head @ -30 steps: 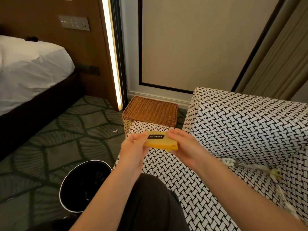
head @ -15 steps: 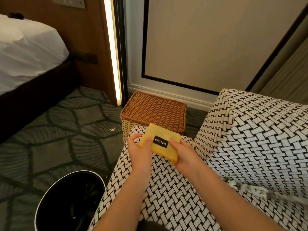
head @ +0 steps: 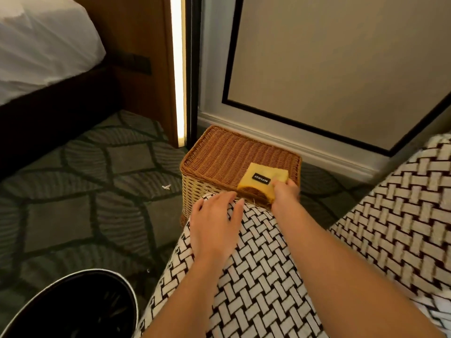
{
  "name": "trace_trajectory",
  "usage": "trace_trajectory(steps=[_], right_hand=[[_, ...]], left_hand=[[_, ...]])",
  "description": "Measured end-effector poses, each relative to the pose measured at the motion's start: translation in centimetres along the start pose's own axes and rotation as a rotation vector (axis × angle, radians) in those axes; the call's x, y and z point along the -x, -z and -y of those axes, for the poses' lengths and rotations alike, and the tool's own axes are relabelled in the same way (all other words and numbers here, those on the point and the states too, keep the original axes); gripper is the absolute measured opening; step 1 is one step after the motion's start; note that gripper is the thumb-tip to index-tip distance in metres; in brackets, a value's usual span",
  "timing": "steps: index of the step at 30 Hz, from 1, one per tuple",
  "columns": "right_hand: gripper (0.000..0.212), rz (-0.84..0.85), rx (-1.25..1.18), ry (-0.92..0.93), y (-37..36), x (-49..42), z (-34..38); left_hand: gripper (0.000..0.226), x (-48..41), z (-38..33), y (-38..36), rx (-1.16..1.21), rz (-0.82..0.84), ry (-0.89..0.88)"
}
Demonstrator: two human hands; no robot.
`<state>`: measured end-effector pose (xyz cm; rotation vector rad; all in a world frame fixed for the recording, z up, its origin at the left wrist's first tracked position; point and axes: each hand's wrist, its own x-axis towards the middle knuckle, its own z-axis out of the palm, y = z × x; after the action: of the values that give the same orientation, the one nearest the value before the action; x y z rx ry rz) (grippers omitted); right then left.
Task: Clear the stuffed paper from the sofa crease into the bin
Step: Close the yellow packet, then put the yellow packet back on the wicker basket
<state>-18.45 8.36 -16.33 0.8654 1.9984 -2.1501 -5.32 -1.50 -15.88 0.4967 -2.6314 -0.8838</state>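
A folded yellow cloth with a black label lies on the lid of a wicker basket past the end of the sofa. My right hand grips the cloth's near right edge. My left hand rests flat and open on the end of the black-and-white woven sofa, holding nothing. The black bin with a pale rim stands on the floor at the lower left. The sofa crease and any stuffed paper are out of view.
A bed with white linen stands at the upper left. Patterned carpet lies between bed, basket and bin, with a small white scrap on it. A lit vertical strip and a panelled wall stand behind the basket.
The cloth moved forward from above the sofa onto the basket lid. My left hand let go of it and dropped onto the sofa end. The view turned left, away from the crease.
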Motion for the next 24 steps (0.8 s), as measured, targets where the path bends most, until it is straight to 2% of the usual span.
trace_trajectory(steps=[3, 7, 9, 13, 16, 18, 20, 22, 24], right_hand=[[0.038, -0.039, 0.058, -0.007, -0.7, -3.0, -0.5], [0.036, 0.040, 0.098, -0.001, -1.5, -5.8, -0.9], [0.038, 0.040, 0.300, 0.055, -1.8, -6.4, -1.4], [0.050, -0.094, 0.841, 0.237, -1.0, -5.2, -1.8], [0.054, -0.036, 1.071, 0.455, -0.8, -3.5, -1.6], [0.043, 0.072, 1.113, 0.580, -0.5, -2.1, -1.7], [0.032, 0.138, 1.048, 0.629, 0.5, -0.1, -1.6], [0.028, 0.161, 0.989, 0.691, 1.8, 2.3, -1.5], [0.030, 0.192, 1.040, 0.775, 3.2, 5.0, -1.8]], left_hand=[[0.036, -0.5, 0.0, -0.4, -0.016, -0.023, 0.004], [0.033, -0.5, 0.1, -0.6, 0.010, -0.054, 0.003], [0.033, -0.6, 0.2, -0.7, 0.014, -0.054, -0.003], [0.034, -0.3, 0.2, -0.6, 0.000, -0.030, -0.019], [0.031, -0.3, 0.2, -0.4, 0.007, -0.027, -0.045], [0.027, -0.4, 0.2, -0.2, 0.070, -0.018, -0.031], [0.024, -0.3, 0.5, 0.0, 0.183, 0.000, -0.004], [0.023, 0.1, 0.7, 0.1, 0.302, 0.021, 0.048], [0.025, 1.3, 0.2, 0.6, 0.413, 0.078, 0.115]])
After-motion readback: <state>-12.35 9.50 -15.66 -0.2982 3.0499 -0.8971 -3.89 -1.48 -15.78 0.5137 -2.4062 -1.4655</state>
